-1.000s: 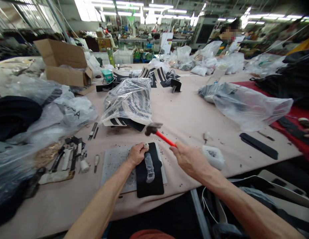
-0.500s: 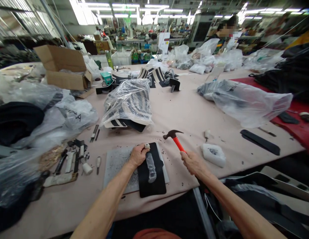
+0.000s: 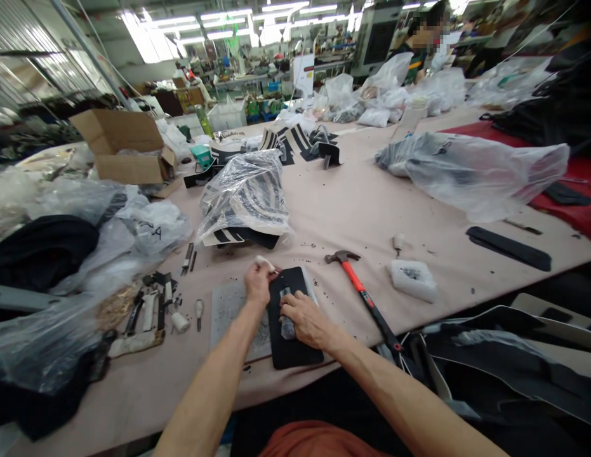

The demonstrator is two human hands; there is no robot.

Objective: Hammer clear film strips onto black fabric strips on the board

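My left hand (image 3: 258,284) is closed around a white-handled punch (image 3: 263,261), tilted with its thin tip toward a black panel (image 3: 295,357). That flat panel lies partly over a grey speckled board (image 3: 223,317). Across the panel's middle runs a strip covered in clear plastic (image 3: 287,329); the fingers of my right hand (image 3: 305,318) are curled on it and hide part of it. A claw hammer (image 3: 359,285) with a red and black handle rests on the cloth to the right, apart from both hands.
Left of the board lie several tools (image 3: 150,311) and a small white-handled tool (image 3: 199,313). Striped pieces in a plastic bag (image 3: 245,197) stand ahead. A white block (image 3: 412,280) and a long black strip (image 3: 509,247) are on the right. A co-worker (image 3: 419,44) is at the back.
My right hand has let go of the hammer, now lying on the table, and moved left onto the plastic-covered strip. My left hand has lifted and tilted the punch off the panel.
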